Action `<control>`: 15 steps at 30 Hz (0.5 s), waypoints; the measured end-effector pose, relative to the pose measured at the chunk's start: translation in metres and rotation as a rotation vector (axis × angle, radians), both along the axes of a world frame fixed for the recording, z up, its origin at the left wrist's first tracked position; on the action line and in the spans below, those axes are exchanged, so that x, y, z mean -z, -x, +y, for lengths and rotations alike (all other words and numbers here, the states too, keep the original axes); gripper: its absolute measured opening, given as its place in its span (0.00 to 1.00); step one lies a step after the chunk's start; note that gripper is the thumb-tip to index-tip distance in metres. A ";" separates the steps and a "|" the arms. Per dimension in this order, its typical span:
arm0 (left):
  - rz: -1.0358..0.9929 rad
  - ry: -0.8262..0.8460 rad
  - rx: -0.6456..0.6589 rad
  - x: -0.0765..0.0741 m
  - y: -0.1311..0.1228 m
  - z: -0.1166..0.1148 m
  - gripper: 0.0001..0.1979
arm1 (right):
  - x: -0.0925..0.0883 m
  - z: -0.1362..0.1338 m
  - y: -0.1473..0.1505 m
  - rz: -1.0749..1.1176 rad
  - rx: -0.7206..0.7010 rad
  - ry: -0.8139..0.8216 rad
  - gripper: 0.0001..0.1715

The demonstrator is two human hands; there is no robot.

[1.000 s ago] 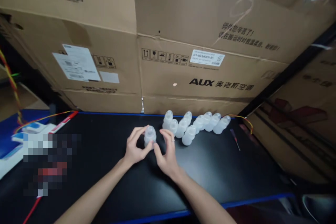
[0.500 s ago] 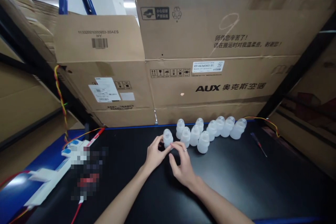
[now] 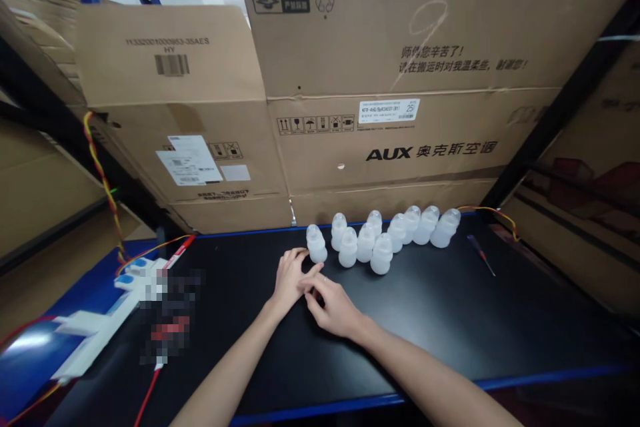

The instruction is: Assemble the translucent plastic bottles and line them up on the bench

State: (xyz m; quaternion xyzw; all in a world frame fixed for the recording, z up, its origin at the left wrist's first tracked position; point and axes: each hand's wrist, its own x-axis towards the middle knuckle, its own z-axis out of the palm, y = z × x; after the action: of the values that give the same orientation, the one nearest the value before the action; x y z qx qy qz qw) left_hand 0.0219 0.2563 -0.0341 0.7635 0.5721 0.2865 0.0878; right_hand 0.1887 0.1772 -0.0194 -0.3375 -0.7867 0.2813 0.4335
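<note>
From my end of the head camera, I would mind the nearest white squeeze bottle [image 3: 317, 250], which stands at the left end of the group, a little apart from the other bottles [image 3: 382, 259]. The left hand [image 3: 291, 278] is half open beside its base, fingers on the left side and thumb along the near side; I cannot tell whether skin meets plastic. The right hand [image 3: 334, 307] is loosely curled, with its fingertips over the left thumb; its palm side is hidden, so I cannot tell whether it pinches anything.

To handle this bottle well, I would keep contact low on the wide body, away from the clear domed cap [image 3: 313, 231], and spread the fingers evenly before drawing them away, since a light, narrow bottle probably tips at a sideways nudge. I would lift the right fingers off the left thumb first, so that neither hand drags the other.

Some things escape me. The bottles overlap towards the back, hiding several bases, and I cannot judge what, if anything, is inside them. Mosaic blocks cover whatever lies beside the white power strip [image 3: 113, 323] on the black tabletop [image 3: 440, 327]. Both forearms run out at the bottom edge, and the printing on the left carton flap [image 3: 170, 57] is smeared.
</note>
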 end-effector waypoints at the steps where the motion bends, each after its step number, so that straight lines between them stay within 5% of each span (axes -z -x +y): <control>1: 0.023 -0.001 0.014 0.002 0.001 0.000 0.19 | 0.001 0.000 0.001 -0.011 -0.021 0.020 0.22; 8: 0.050 -0.060 0.079 0.020 0.005 -0.015 0.20 | 0.008 -0.005 0.007 0.127 0.021 0.230 0.19; 15: 0.055 -0.045 0.089 0.011 0.006 -0.014 0.19 | 0.012 -0.006 0.012 0.149 0.066 0.207 0.19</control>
State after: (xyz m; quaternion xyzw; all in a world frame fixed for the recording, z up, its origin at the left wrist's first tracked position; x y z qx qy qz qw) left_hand 0.0162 0.2421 -0.0452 0.7975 0.5331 0.2741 0.0678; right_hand 0.1767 0.1716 -0.0313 -0.3844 -0.7075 0.3710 0.4627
